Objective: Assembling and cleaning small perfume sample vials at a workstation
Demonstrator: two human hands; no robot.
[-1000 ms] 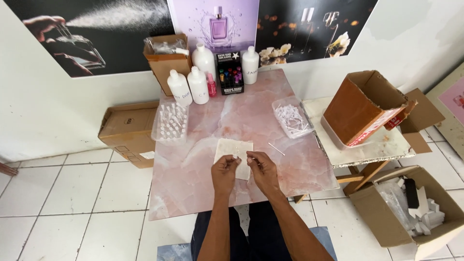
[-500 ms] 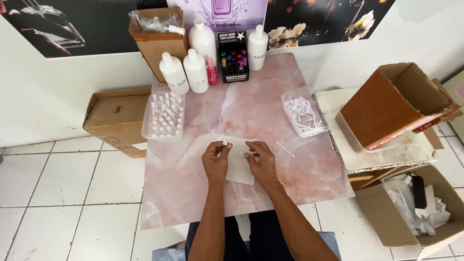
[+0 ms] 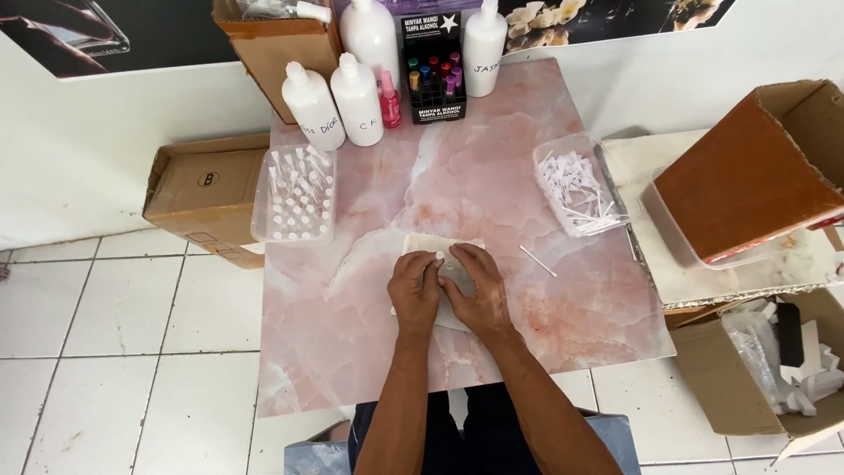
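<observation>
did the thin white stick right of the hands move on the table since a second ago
No. The thin white stick lies in the same spot on the pink marble table, just below the clear tray of white sticks; only the camera shifted.

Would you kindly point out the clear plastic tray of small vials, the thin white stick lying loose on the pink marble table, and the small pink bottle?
clear plastic tray of small vials (image 3: pixel 295 195), head view, middle of tray.
thin white stick (image 3: pixel 537 261), head view, mid-shaft.
small pink bottle (image 3: pixel 390 105), head view, body.

A black display box of small coloured vials stands at the table's far edge between white bottles; brown cartons sit left, behind and right
</observation>
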